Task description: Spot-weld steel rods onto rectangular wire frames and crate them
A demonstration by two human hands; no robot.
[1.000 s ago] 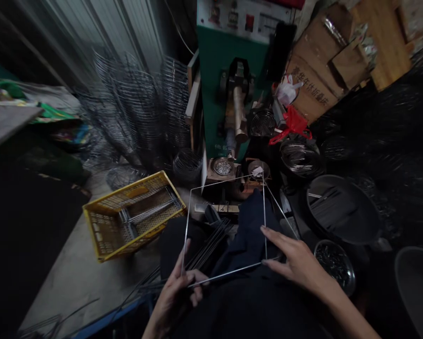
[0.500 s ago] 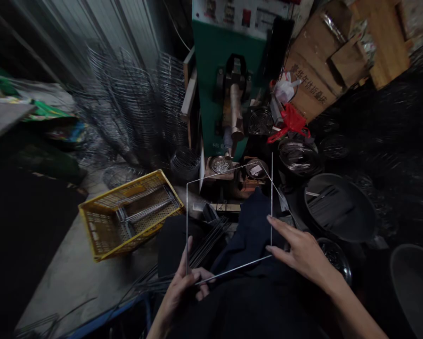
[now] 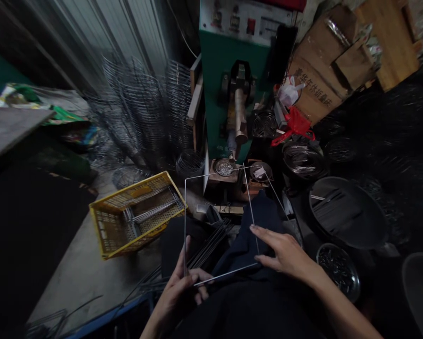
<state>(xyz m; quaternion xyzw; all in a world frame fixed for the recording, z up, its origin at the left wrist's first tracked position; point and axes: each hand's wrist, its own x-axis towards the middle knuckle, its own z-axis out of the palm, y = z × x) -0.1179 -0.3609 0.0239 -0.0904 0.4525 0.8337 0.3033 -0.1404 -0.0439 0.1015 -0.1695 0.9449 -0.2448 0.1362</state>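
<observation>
A thin metal wire bent into a four-sided frame (image 3: 229, 273) is held between my hands above my lap. My left hand (image 3: 181, 282) is closed around its lower left corner, index finger stretched along the upright side. My right hand (image 3: 285, 252) pinches the right-hand side with fingertips and thumb near the lower right corner. That side's upper end leans inward across the far side. Straight wire rods (image 3: 209, 245) lie over my left leg. Beyond the frame, a green machine (image 3: 213, 94) with a metal arm stands over a dish (image 3: 225, 167) of small shiny pieces.
A yellow plastic crate (image 3: 97, 233) holding bent wire stands on the floor at left. Behind it rise stacks of wire rings (image 3: 144, 106). At right are a black pan (image 3: 369, 226) with rods, a metal bowl (image 3: 356, 282) of small parts, a red bag (image 3: 296, 125) and a cardboard box (image 3: 312, 84).
My right hand has moved left and slightly down, tilting the wire frame's right side inward at its top. My left hand keeps its hold. The whole view has shifted a little.
</observation>
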